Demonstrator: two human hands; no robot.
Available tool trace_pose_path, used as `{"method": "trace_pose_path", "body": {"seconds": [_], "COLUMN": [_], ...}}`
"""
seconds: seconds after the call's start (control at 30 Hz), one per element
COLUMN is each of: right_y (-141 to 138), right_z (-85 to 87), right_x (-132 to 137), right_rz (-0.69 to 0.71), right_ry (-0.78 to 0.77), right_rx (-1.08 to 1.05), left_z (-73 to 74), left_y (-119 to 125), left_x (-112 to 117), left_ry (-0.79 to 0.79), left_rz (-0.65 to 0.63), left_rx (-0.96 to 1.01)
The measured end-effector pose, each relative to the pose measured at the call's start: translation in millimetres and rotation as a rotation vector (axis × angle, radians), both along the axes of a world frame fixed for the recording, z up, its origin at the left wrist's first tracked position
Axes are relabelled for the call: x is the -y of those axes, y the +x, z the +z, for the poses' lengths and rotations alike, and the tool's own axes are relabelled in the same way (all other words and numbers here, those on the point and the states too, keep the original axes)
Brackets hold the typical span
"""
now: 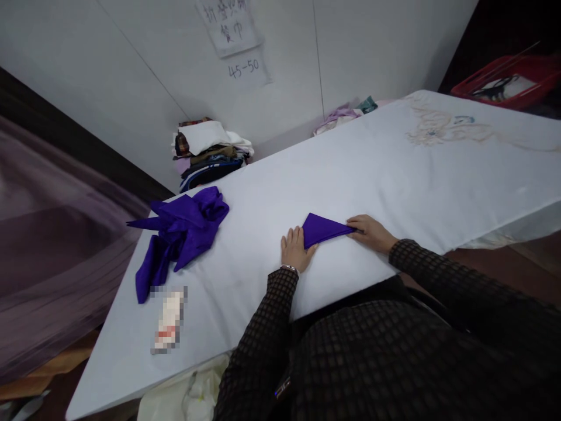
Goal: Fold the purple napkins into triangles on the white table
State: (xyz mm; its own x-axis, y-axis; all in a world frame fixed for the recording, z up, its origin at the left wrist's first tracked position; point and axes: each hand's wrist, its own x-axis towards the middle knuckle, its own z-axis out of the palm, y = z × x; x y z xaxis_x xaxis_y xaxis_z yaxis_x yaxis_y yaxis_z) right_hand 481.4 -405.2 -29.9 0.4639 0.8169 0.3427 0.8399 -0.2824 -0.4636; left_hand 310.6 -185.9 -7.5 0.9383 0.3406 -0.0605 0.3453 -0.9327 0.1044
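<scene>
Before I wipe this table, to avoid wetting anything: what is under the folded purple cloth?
White tablecloth shows around the folded purple cloth; the left hand and right hand touch its ends. Anything directly beneath it is covered and cannot be seen.

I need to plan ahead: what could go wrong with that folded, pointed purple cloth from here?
The folded, pointed purple cloth might spread open if the left hand, at its wide end, or the right hand, at its narrow tip, lets go. Its layers could also skew if the two hands pull unevenly. The white tablecloth shows wrinkles, so it might shift underneath.
</scene>
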Motion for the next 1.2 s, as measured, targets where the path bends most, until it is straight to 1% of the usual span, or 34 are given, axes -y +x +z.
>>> {"method": "trace_pose_path", "body": {"seconds": [0.2,0.33,0.63,0.87,1.2], "right_y": [0.7,0.9,5.2,8.1,12.6], "right_z": [-3.6,-3.1,3.1,1.4,-3.4], "right_x": [1.5,0.5,-2.8,-2.5,5.4], "right_rz": [-0.012,-0.028,-0.067,-0.078,-0.032], "right_ry": [0.027,0.036,0.005,-0.005,0.019], "right_rx": [-0.013,0.002,0.013,0.009,-0.047], "left_z": [-0.2,-0.5,0.7,2.1,-1.2], "left_y": [0.0,0.1,-3.9,-5.3,-6.1], "left_x": [0.0,0.7,9.7,10.0,8.3], "left_ry": [0.004,0.001,0.0,0.009,-0.002], "left_rz": [0.002,0.007,0.038,0.033,0.032], "left_rx": [-0.001,0.01,0.012,0.019,0.046]}}
